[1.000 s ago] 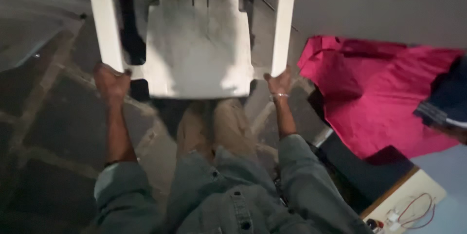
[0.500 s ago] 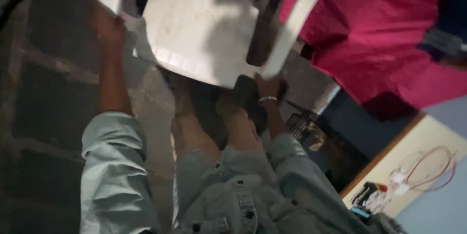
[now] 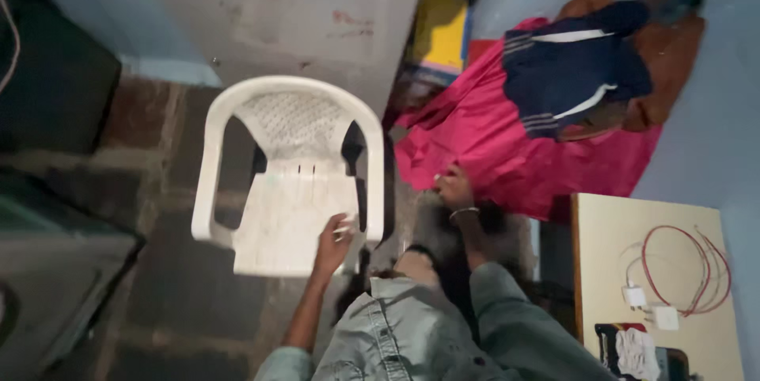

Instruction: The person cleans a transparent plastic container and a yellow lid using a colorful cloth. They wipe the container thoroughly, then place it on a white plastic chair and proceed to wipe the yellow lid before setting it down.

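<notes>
Since a second ago the white plastic chair [image 3: 289, 175] has gone from being gripped by both armrests, close under the camera, to standing upright on the dark stone floor [image 3: 182, 286], with its back toward the far side against a pale, scuffed appliance [image 3: 285, 13]. Only the left hand [image 3: 332, 242] is on it now, resting on the near right corner of the seat with the fingers curled loosely; whether it grips the edge I cannot tell. Off the chair, the right hand [image 3: 454, 188] reaches to the near edge of a pink cloth [image 3: 507, 151] spread on the floor to the right, fingers bent at the fabric, though a firm hold is unclear. On the cloth's far part lies a navy jacket with white stripes [image 3: 574, 68]. At the near right stands a cream table [image 3: 609, 262] carrying a red cable [image 3: 673, 270] and white chargers [image 3: 649, 306]
</notes>
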